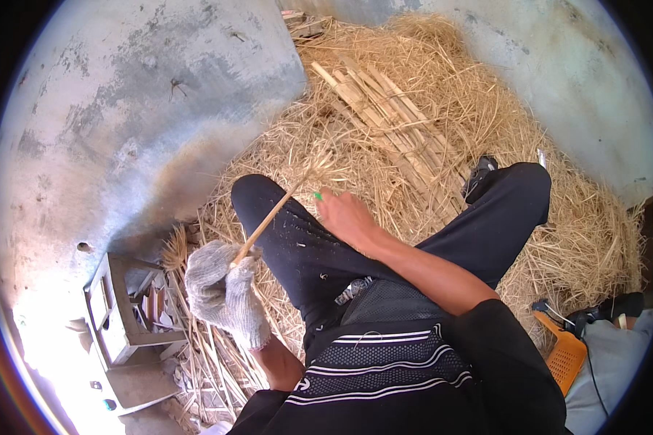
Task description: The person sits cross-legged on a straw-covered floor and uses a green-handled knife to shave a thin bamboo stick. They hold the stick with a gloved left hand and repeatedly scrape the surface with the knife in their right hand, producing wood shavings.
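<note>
My left hand [223, 286], in a grey-white knitted glove, is closed around the lower end of a thin bamboo stick [272, 215]. The stick slants up and to the right over my left thigh, and its far end is split into a spray of fine strands [319, 169]. My bare right hand [347, 217] is just below that frayed end, apart from the stick as far as I can see. Its fingers are curled, and a small bright green bit [318, 196] shows at their tips. What else they may hold is hidden.
Pale shavings [442, 65] cover the floor, with a bundle of split bamboo strips [392, 109] lying on them. At the left stand a small wooden stool [120, 308] and a concrete wall [167, 87]. An orange plastic object [564, 361] is at the lower right.
</note>
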Available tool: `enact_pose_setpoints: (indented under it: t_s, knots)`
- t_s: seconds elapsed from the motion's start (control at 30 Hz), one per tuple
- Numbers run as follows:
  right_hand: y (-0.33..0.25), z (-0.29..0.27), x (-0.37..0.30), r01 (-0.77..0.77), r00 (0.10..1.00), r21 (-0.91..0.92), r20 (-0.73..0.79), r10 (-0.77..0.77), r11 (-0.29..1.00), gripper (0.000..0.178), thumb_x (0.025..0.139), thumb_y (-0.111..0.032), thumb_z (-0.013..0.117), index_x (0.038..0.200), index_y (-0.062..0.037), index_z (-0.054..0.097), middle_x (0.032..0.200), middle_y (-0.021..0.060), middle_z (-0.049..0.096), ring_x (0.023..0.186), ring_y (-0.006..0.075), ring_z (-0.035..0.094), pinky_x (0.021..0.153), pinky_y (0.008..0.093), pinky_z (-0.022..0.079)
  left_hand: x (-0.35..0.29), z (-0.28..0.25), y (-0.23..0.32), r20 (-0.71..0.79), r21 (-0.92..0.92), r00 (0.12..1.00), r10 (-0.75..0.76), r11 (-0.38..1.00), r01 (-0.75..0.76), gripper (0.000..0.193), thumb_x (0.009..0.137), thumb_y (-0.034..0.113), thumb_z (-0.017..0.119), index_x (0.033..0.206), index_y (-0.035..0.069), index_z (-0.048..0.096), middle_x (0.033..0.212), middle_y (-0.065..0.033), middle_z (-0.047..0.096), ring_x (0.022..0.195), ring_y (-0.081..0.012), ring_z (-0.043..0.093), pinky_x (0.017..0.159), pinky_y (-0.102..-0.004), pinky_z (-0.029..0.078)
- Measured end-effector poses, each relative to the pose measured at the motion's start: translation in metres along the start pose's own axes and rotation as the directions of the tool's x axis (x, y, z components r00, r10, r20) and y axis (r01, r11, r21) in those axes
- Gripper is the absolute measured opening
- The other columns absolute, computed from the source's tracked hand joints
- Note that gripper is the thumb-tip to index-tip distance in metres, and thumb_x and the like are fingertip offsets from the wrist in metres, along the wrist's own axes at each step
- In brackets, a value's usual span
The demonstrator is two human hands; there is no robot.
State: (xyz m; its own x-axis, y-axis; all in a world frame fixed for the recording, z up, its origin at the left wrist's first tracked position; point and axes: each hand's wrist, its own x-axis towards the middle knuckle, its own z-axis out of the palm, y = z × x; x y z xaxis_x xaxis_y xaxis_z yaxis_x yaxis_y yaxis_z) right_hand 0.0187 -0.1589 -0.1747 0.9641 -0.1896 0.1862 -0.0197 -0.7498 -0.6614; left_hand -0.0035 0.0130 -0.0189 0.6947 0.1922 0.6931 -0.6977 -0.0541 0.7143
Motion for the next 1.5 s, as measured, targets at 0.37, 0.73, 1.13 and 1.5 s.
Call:
enact_pose_setpoints:
  t_s: [0.37,0.73,1.13,1.5]
  knots:
    - [0.011,-0.010,0.014,-0.004,0.998,0.021,0.056,0.002,1.000,0.027,0.104,-0.026,0.046,0.101,0.0007,0.053,0.058,0.0233,0.058,0.053,0.0413,0.062,0.050,0.0523,0.047,0.005,-0.016,-0.016,0.105,-0.043,0.994,0.017,0.999,-0.012,0.030,0.070,0.009,0.087,0.089,0.001,0.065,0.082,-0.0124,0.067,0.077,-0.0241,0.064,0.068,-0.0355,0.055]
    - [0.016,0.000,0.021,0.004,1.000,0.056,0.019,-0.005,0.998,0.019,0.100,-0.018,0.050,0.099,-0.0001,0.056,0.059,0.0222,0.062,0.057,0.0439,0.065,0.052,0.0512,0.052,0.002,-0.015,-0.015,0.068,-0.155,0.992,-0.103,0.981,0.113,0.040,0.064,0.008,0.091,0.089,-0.002,0.062,0.084,-0.0139,0.061,0.072,-0.0245,0.066,0.050,-0.0333,0.060]
    - [-0.005,-0.001,0.019,0.080,0.996,0.106,-0.044,-0.076,0.991,0.020,0.101,-0.024,0.053,0.100,-0.0036,0.056,0.059,0.0230,0.058,0.056,0.0432,0.061,0.052,0.0516,0.049,0.005,-0.023,-0.021,0.125,-0.187,0.992,-0.032,0.981,0.055,0.039,0.067,0.010,0.092,0.089,-0.001,0.062,0.082,-0.0135,0.061,0.065,-0.0267,0.068,0.047,-0.0324,0.060]
    - [-0.024,-0.027,0.012,0.036,0.995,0.206,0.087,-0.055,0.978,0.026,0.102,-0.025,0.049,0.099,0.0002,0.055,0.062,0.0217,0.062,0.056,0.0438,0.063,0.054,0.0511,0.053,-0.004,-0.019,-0.019,0.078,-0.115,0.997,-0.010,0.993,0.019,0.039,0.069,0.014,0.090,0.089,-0.001,0.060,0.084,-0.0156,0.061,0.066,-0.0266,0.067,0.045,-0.0319,0.060]
